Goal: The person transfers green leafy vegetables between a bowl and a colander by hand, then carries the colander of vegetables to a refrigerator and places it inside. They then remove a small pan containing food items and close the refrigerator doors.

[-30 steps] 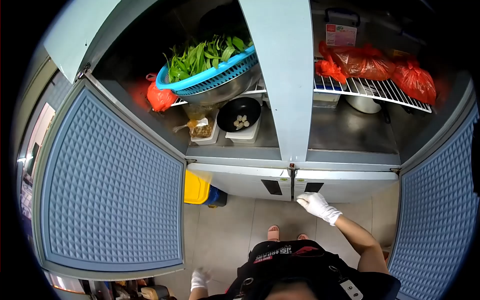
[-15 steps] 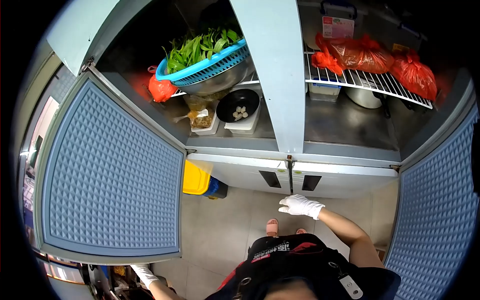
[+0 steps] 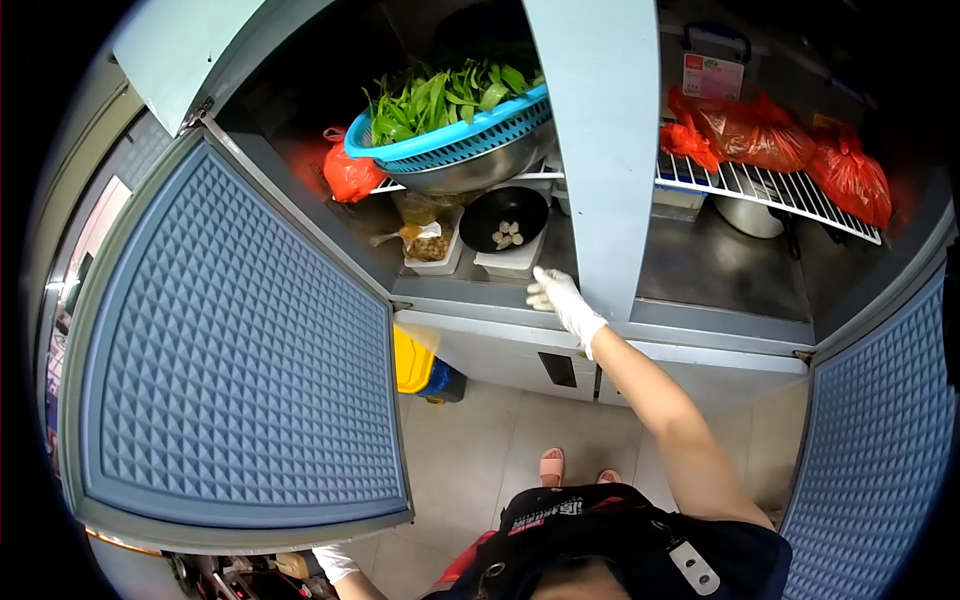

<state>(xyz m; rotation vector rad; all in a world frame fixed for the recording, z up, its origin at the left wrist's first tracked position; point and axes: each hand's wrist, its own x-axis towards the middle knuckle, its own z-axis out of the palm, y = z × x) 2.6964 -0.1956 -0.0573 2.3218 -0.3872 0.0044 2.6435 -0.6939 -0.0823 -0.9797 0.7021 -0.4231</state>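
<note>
My right hand (image 3: 565, 300), in a white glove, reaches up to the front ledge of the left fridge compartment. Its fingers are stretched out and hold nothing. Just beyond the fingertips a black bowl (image 3: 482, 225) with several small pale balls (image 3: 508, 236) sits on a white container (image 3: 510, 262). My left hand (image 3: 335, 562), also gloved, is at the bottom edge of the open left fridge door (image 3: 250, 360); its fingers are hidden behind that edge.
On the left shelf, a blue basket (image 3: 450, 125) of leafy greens (image 3: 450, 98) rests in a metal bowl (image 3: 470, 172). Red plastic bags (image 3: 755, 135) lie on the right wire rack (image 3: 780, 195). The right door (image 3: 880, 430) stands open. A yellow-lidded bin (image 3: 412, 362) is below.
My right hand has risen from in front of the lower doors to the left compartment's ledge. The view has shifted, and my left hand remains at the door's bottom edge.
</note>
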